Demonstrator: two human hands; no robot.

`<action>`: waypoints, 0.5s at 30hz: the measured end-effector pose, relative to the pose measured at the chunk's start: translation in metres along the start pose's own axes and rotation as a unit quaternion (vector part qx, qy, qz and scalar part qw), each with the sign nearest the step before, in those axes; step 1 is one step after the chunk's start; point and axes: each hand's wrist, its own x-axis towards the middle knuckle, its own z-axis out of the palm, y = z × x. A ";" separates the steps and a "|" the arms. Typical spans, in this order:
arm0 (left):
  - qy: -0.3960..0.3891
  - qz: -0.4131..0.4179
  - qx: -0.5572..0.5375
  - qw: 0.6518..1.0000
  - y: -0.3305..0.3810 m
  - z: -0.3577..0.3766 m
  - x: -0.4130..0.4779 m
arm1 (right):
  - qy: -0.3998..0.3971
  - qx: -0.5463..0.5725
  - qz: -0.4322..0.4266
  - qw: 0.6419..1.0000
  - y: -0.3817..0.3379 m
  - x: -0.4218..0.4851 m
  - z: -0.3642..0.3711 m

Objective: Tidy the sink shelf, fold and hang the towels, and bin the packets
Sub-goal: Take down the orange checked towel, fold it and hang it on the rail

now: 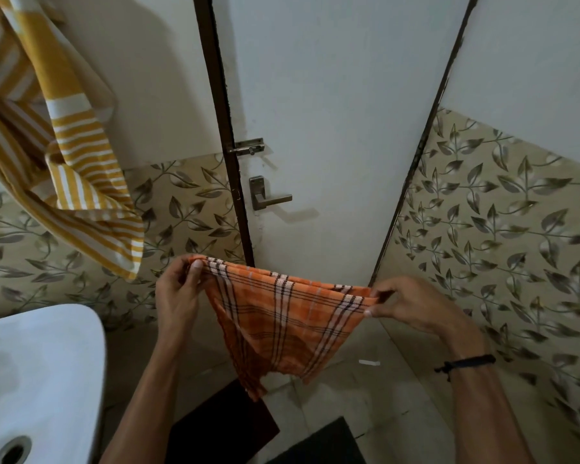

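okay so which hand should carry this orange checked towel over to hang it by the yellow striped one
Probably the left hand: it pinches the orange towel on the side nearest the yellow striped towel.

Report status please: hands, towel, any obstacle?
Left hand and right hand each pinching one top corner of orange checked towel. Towel stretched between them, sagging, unfolded. Nothing blocking.

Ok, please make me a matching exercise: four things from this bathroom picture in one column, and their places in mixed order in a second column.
Things:
1. orange checked cloth towel
2. yellow-and-white striped towel
3. white ceramic sink
4. small white packet

Places:
A. lying on the floor
B. bottom left corner
C. stretched between left hand and right hand
D. hanging at upper left

Pairs: 1-C, 2-D, 3-B, 4-A
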 end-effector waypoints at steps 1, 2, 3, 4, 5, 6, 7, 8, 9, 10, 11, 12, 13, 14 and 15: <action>-0.007 0.006 0.002 1.000 0.002 0.000 0.001 | 0.012 0.012 0.003 1.000 0.001 -0.002 -0.004; -0.016 0.012 0.005 1.000 0.003 0.001 0.000 | 0.030 0.030 0.002 0.999 0.002 -0.005 -0.007; -0.029 0.017 0.009 0.999 0.006 0.002 -0.002 | 0.051 0.050 -0.002 0.997 0.004 -0.007 -0.009; -0.042 0.020 0.014 0.999 0.009 0.003 -0.004 | 0.074 0.071 -0.008 0.995 0.005 -0.009 -0.010; -0.051 0.020 0.019 0.998 0.010 0.004 -0.006 | 0.093 0.090 -0.015 0.991 0.005 -0.010 -0.010; -0.055 0.018 0.032 0.998 0.010 0.004 -0.006 | 0.107 0.108 -0.023 0.988 0.005 -0.011 -0.008; -0.056 0.020 0.052 0.997 0.009 0.003 -0.007 | 0.118 0.127 -0.032 0.984 0.003 -0.011 -0.005; -0.054 0.021 0.073 0.996 0.008 0.002 -0.007 | 0.127 0.148 -0.043 0.980 0.001 -0.011 -0.002; -0.048 0.014 0.080 0.995 0.007 0.001 -0.007 | 0.136 0.170 -0.054 0.974 0.000 -0.010 0.002; -0.037 0.002 0.079 0.996 0.006 0.001 -0.006 | 0.142 0.194 -0.063 0.969 -0.001 -0.010 0.005; -0.026 -0.013 0.072 0.997 0.007 0.001 -0.006 | 0.144 0.216 -0.073 0.963 -0.002 -0.010 0.007; -0.015 -0.027 0.065 0.997 0.008 0.001 -0.006 | 0.145 0.232 -0.083 0.958 -0.002 -0.010 0.008; -0.006 -0.032 0.064 0.997 0.010 0.002 -0.008 | 0.146 0.245 -0.091 0.954 -0.003 -0.012 0.008; -0.002 -0.028 0.071 0.997 0.011 0.002 -0.009 | 0.148 0.255 -0.097 0.951 -0.004 -0.014 0.007; -0.002 -0.022 0.080 0.997 0.012 0.002 -0.010 | 0.150 0.266 -0.098 0.947 -0.004 -0.016 0.005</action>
